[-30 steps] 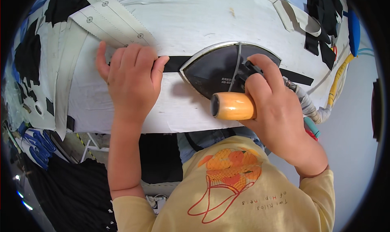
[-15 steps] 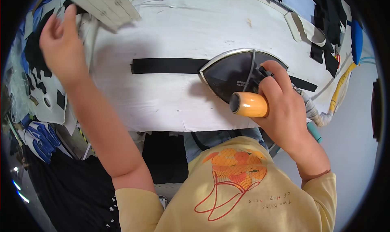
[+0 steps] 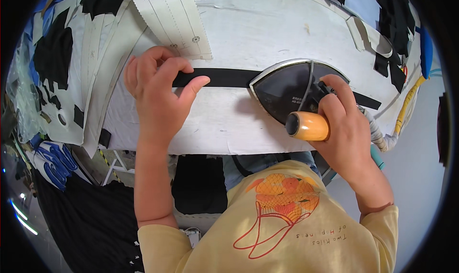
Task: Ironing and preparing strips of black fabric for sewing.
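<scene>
A long black fabric strip [image 3: 227, 78] lies flat from left to right on the white-covered ironing table [image 3: 239, 125]. A dark iron [image 3: 277, 91] with a metal rim rests on the strip's right part, hiding a stretch of it. My right hand [image 3: 345, 132] is closed round the iron's orange wooden handle [image 3: 313, 126]. Over the strip's left end is my left hand [image 3: 158, 89], its thumb and forefinger apart and the strip showing between them. Just beyond those fingers curls a wide off-white band [image 3: 174, 17] with dotted lines and small printed marks.
Black fabric scraps [image 3: 53, 53] and off-white pieces crowd the table's left side. Dark cut pieces [image 3: 394, 24] hang at the far right, near a yellow-wrapped cord [image 3: 404, 103]. A black cloth [image 3: 91, 220] drapes low on the left.
My left hand has come from the far left, by the off-white band, down and right to the strip's left end. The band now lies spread further across. The iron remains on the strip.
</scene>
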The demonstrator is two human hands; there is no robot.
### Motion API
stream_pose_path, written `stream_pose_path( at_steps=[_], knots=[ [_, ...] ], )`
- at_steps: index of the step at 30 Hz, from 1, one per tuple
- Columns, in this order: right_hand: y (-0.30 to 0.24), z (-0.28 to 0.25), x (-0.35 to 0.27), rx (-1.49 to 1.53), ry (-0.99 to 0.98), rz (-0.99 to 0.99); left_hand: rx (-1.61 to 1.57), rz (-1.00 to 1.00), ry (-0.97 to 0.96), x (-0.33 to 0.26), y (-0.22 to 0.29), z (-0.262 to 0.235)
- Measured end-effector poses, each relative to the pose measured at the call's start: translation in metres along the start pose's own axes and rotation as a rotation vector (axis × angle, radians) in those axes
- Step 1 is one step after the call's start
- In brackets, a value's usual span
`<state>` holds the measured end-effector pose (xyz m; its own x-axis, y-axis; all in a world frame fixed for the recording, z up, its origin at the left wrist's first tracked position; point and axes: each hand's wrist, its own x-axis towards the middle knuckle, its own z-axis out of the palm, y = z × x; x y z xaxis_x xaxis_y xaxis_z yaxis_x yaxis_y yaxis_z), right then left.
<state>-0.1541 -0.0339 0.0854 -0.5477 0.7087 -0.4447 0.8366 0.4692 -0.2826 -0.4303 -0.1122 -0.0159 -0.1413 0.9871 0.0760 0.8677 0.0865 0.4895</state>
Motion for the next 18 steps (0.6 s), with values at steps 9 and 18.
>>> stream_pose_path(
  at_steps=[9,18],
  knots=[
    [-0.005,0.000,0.004,0.007,-0.006,0.023,-0.023,-0.075,0.009,0.000,-0.013,0.001],
    [-0.016,-0.001,0.006,0.037,0.003,0.001,-0.003,-0.068,0.019,0.000,-0.012,-0.001]
  ],
)
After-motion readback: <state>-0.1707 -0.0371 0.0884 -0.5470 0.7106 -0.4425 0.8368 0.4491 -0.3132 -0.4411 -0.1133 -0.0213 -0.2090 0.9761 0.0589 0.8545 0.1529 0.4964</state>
